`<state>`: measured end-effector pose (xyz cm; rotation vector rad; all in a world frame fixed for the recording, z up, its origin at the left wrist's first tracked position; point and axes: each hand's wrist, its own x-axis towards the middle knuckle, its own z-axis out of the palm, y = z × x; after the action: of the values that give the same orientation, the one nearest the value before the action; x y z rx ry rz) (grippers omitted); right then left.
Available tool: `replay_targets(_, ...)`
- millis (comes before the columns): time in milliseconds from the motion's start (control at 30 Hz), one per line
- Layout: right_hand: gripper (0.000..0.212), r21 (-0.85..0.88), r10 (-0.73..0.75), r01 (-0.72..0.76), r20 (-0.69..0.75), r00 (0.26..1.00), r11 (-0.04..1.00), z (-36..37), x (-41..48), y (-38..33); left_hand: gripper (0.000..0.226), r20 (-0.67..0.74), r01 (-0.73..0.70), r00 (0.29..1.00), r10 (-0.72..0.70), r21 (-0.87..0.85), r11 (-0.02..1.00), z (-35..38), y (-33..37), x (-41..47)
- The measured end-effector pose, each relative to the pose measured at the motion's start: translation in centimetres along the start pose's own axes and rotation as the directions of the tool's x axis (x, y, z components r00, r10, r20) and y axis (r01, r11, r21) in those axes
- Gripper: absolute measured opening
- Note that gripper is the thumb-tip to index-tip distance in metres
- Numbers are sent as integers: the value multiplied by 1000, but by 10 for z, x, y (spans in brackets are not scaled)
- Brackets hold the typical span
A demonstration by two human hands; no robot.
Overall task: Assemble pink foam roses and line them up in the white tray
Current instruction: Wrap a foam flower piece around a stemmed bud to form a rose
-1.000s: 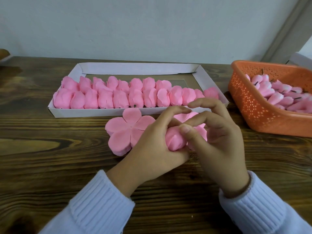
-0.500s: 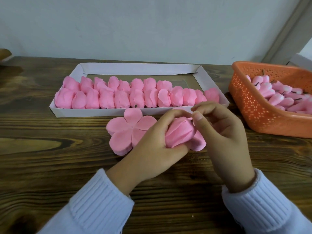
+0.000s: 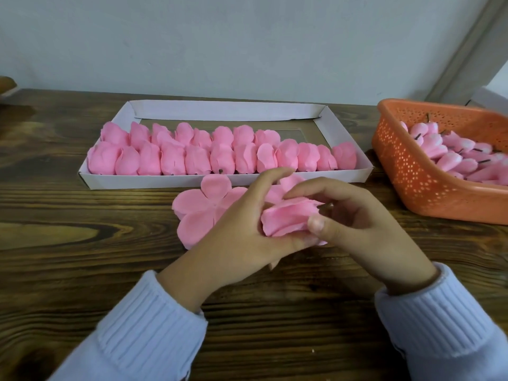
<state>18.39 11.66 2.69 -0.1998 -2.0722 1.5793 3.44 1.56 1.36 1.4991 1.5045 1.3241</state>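
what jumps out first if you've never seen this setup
The left hand and right hand, centre front, hold a half-wrapped pink foam rose. Behind them a white tray holds two rows of finished roses, and an orange basket of rose buds sits at the right.

Tray (image 3: 345, 176) behind petals (image 3: 198, 207) — basket (image 3: 428, 193) right

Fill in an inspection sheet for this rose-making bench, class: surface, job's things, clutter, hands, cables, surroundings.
Surface: dark wooden table, grain visible.
Job's things: white tray with two rows of finished roses; flat petal piece on the table; orange basket of buds.
Clutter: brown object at left edge, too cropped to identify.
Grippers: left hand and right hand both hold a half-made rose.
Cables: nothing seen.
Surroundings: plain pale wall.
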Motion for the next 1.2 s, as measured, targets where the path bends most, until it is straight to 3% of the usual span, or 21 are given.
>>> replay_targets(167, 27, 220, 35, -27, -32, 999, 975, 3, -1, 5, 63, -50, -61, 997, 56, -95, 994, 1, 3, 1)
replay_targets(300, 44, 557, 121, -83, -31, 992, 826, 8, 1, 9, 60, -70, -112, 993, 100, -204, 973, 5, 3, 2)
replay_targets(433, 43, 735, 125, -157, 98, 987, 660, 21, 2, 10, 66, -31, -101, 995, 96, -239, 966, 9, 7, 4)
replay_targets(567, 51, 737, 216, -250, 144, 966, 628, 28, 1, 10, 62, -7, -102, 995, 104, -272, 957, 12, 9, 1)
replay_targets(767, 52, 609, 418, -375, 76, 905, 699, 33, 2, 12, 50, -66, -132, 991, 117, -328, 935, 12, 10, 0)
replay_targets(1000, 31, 734, 305, -300, 133, 943, 609, 32, -1, 10, 45, -85, -165, 985, 147, -282, 945, 12, 11, 1)
replay_targets(1100, 39, 761, 288, -289, 139, 947, 581, 32, 1, 10, 43, -94, -167, 985, 146, -280, 945, 13, 8, 2)
replay_targets(1200, 43, 714, 346, -323, 119, 930, 621, 32, 1, 13, 36, -99, -140, 988, 114, -315, 939, 14, 8, 1)
